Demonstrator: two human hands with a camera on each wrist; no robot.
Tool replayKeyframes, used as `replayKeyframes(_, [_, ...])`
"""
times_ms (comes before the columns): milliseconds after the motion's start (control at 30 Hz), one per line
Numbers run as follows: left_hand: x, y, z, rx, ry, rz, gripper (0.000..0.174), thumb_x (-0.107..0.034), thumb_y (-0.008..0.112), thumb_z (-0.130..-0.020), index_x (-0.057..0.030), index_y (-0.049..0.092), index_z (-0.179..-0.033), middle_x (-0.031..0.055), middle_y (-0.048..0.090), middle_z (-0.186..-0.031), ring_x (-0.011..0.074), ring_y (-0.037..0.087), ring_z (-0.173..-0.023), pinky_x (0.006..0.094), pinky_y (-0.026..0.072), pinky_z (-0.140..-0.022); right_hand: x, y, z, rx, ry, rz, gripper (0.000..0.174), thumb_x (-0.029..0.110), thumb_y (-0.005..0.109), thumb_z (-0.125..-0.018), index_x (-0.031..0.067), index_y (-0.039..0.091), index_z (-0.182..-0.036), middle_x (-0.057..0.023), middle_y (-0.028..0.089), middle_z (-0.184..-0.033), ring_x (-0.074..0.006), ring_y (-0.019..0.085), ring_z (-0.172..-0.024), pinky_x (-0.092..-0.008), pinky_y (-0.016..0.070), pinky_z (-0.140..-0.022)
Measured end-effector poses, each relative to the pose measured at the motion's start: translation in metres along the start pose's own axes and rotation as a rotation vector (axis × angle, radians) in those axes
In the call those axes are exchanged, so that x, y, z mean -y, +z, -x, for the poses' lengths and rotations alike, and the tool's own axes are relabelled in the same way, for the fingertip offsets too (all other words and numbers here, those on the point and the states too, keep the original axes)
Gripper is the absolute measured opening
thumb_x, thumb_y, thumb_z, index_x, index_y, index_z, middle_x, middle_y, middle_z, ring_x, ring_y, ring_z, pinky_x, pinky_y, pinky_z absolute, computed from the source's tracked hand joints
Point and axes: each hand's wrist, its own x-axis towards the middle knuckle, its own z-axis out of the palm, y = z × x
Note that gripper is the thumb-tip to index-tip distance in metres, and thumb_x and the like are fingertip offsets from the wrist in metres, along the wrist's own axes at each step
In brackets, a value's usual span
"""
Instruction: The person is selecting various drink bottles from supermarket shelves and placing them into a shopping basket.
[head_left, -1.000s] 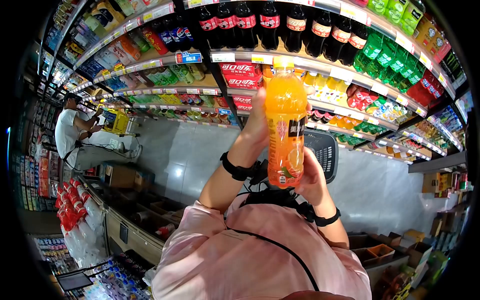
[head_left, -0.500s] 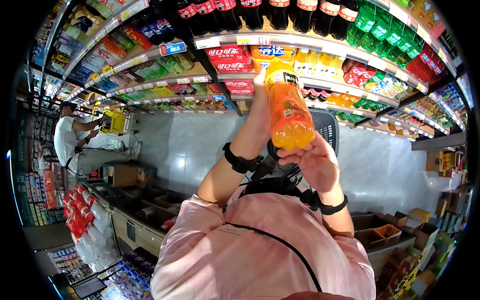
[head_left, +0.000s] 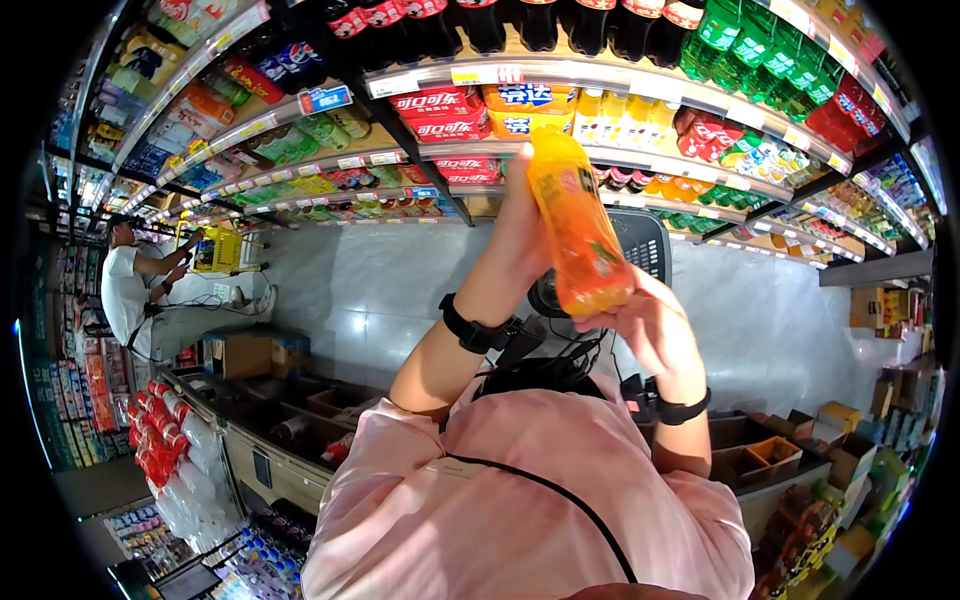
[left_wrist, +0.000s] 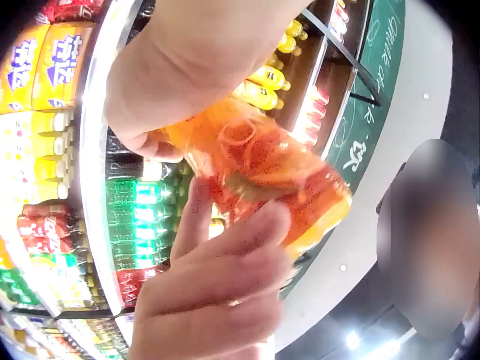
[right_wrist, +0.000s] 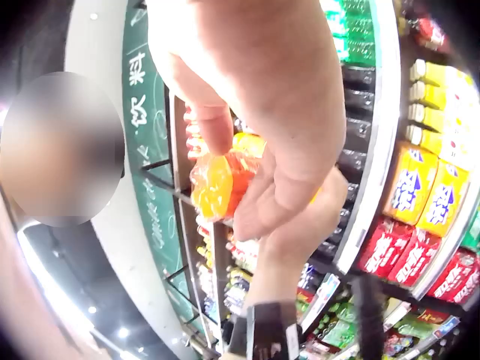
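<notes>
A plastic bottle of orange juice drink [head_left: 580, 220] is held in front of the chest, leaning, its yellow cap end toward the shelves and its base toward the body. My left hand [head_left: 522, 225] grips its upper part from the left side. At the base, my right hand [head_left: 652, 330] holds it between thumb and fingers. In the left wrist view, the bottle's lower half [left_wrist: 262, 165] shows between both hands. The right wrist view shows the base [right_wrist: 217, 187] by the right thumb and fingers; the rest of the bottle is mostly hidden there.
Shelves of drinks stand ahead, with cola bottles [head_left: 480, 25], green soda bottles [head_left: 755, 60] and red cartons [head_left: 440, 115]. A dark basket [head_left: 645, 245] is below, beyond the hands. At left a person [head_left: 130, 285] stands near a yellow cart [head_left: 218, 248]. A counter [head_left: 270, 450] lies behind at left.
The bottle has tilted from label-facing, its base swinging up and to the right. My right hand has shifted its fingers at the base, while the left hand keeps its grip.
</notes>
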Motion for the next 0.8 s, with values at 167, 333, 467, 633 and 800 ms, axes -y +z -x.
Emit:
replayKeyframes(167, [0.047, -0.013, -0.003, -0.137, 0.122, -0.231, 0.041, -0.025, 0.060, -0.103, -0.0020, 0.050, -0.137, 0.0104, 0.064, -0.120, 0.0224, 0.065, -0.108, 0.0358, 0.0529, -0.097, -0.017, -0.091, 0.032, -0.108, 0.098, 0.191, 0.062, 0.016, 0.065, -0.094, -0.0032, 0.043, -0.149, -0.0118, 0.060, -0.135, -0.0191, 0.062, -0.115, -0.0336, 0.0497, -0.100])
replayKeyframes(333, [0.086, -0.048, 0.014, 0.157, -0.076, -0.933, 0.058, -0.018, 0.077, -0.091, -0.0044, 0.051, -0.141, 0.0083, 0.062, -0.127, 0.0205, 0.059, -0.124, 0.0353, 0.0492, -0.103, -0.040, -0.135, 0.041, -0.251, 0.291, 0.568, 0.061, 0.002, 0.083, -0.076, 0.0052, 0.055, -0.131, -0.0025, 0.065, -0.112, -0.0133, 0.061, -0.102, -0.0315, 0.0500, -0.093])
replayKeyframes(467, [0.113, -0.081, 0.009, 0.294, -0.029, -1.389, 0.047, -0.021, 0.078, -0.085, -0.0086, 0.064, -0.128, 0.0092, 0.060, -0.122, 0.0267, 0.063, -0.110, 0.0346, 0.0524, -0.092, -0.068, -0.186, 0.040, -0.394, 0.316, 1.054, 0.066, 0.004, 0.085, -0.068, 0.0031, 0.057, -0.128, -0.0094, 0.065, -0.114, -0.0228, 0.063, -0.106, -0.0343, 0.0501, -0.095])
replayKeyframes(633, [0.147, -0.127, 0.010, 0.045, -0.158, -1.697, 0.047, -0.019, 0.071, -0.089, -0.0115, 0.060, -0.134, 0.0121, 0.059, -0.108, 0.0315, 0.063, -0.096, 0.0405, 0.0527, -0.082, -0.119, -0.265, 0.026, -0.380, 0.419, 0.954, 0.069, 0.004, 0.086, -0.066, 0.0029, 0.057, -0.128, -0.0117, 0.063, -0.119, -0.0262, 0.060, -0.115, -0.0348, 0.0478, -0.100])
replayKeyframes(800, [0.175, -0.206, -0.002, -0.071, -0.380, -1.444, 0.035, -0.016, 0.064, -0.098, -0.0095, 0.060, -0.132, 0.0105, 0.067, -0.079, 0.0191, 0.062, -0.057, 0.0308, 0.0497, -0.059, -0.205, -0.365, -0.019, -0.285, 0.331, 0.947, 0.071, 0.003, 0.084, -0.062, 0.0093, 0.057, -0.128, -0.0123, 0.061, -0.122, -0.0329, 0.059, -0.116, -0.0404, 0.0469, -0.101])
